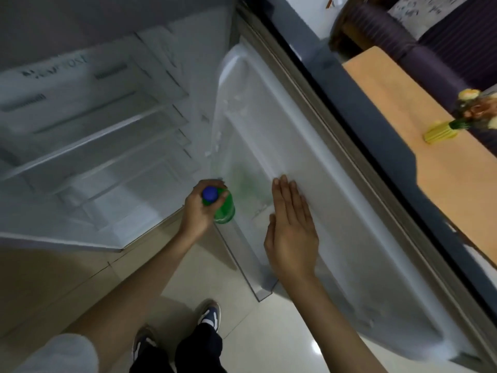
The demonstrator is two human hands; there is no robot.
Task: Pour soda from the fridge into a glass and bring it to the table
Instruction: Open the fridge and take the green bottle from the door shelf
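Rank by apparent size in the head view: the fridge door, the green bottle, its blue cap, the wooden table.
Largest to smallest:
1. fridge door
2. wooden table, partly cut off by the frame
3. green bottle, partly hidden by the left hand
4. blue cap

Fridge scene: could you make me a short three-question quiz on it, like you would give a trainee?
1. True or false: the green bottle has a blue cap.
2. Which hand grips the bottle's neck? A) left hand B) right hand
3. Fill in: the right hand lies flat and open against the inside of the fridge ____.

Key: 1 true; 2 A; 3 door.
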